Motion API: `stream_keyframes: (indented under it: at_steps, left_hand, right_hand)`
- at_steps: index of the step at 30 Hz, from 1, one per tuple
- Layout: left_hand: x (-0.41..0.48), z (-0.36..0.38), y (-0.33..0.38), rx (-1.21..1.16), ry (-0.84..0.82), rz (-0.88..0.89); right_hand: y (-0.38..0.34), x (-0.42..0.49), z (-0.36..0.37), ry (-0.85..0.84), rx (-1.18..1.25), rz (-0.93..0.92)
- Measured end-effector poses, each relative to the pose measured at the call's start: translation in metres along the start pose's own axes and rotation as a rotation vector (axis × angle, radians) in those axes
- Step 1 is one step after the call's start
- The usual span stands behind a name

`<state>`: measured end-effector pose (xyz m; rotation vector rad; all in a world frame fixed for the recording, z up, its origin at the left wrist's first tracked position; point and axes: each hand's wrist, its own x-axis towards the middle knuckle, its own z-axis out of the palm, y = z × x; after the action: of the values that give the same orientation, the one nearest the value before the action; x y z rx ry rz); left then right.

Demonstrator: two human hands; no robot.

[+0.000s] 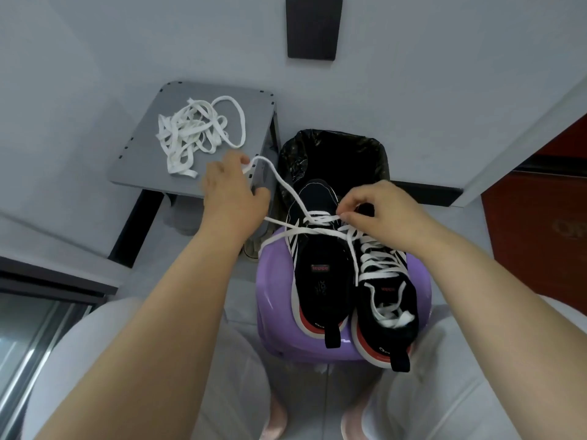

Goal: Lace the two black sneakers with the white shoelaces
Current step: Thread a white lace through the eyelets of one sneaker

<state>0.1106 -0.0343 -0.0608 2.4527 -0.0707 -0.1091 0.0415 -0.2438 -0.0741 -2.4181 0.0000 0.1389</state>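
Two black sneakers stand side by side on a purple stool (pixel 273 300), toes pointing away from me. The right sneaker (pixel 386 293) carries white lacing along its whole eyelet row. The left sneaker (pixel 320 265) has a white shoelace (pixel 282 182) crossing only its front eyelets. My left hand (pixel 230 188) pinches one end of that lace and holds it up and out to the left. My right hand (pixel 378 211) pinches the lace at the left sneaker's front right eyelets. A second strand trails off the stool's left side.
A grey side table (pixel 139 173) at the left holds a tangled pile of spare white laces (pixel 193 134). A bin lined with a black bag (pixel 336 157) stands just behind the stool. My knees in light trousers flank the stool. A wall is close behind.
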Motion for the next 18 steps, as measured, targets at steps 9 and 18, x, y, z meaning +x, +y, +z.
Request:
stream_keyframes:
  at_steps: [9, 18]
  left_hand:
    - [-0.001, -0.015, 0.007, 0.144, 0.304, 0.045]
    - [-0.006, 0.01, 0.008, 0.41, -0.292, 0.281]
  right_hand:
    - [0.012, 0.0, -0.035, 0.088, -0.307, 0.348]
    - [0.001, -0.007, -0.022, -0.042, -0.015, 0.068]
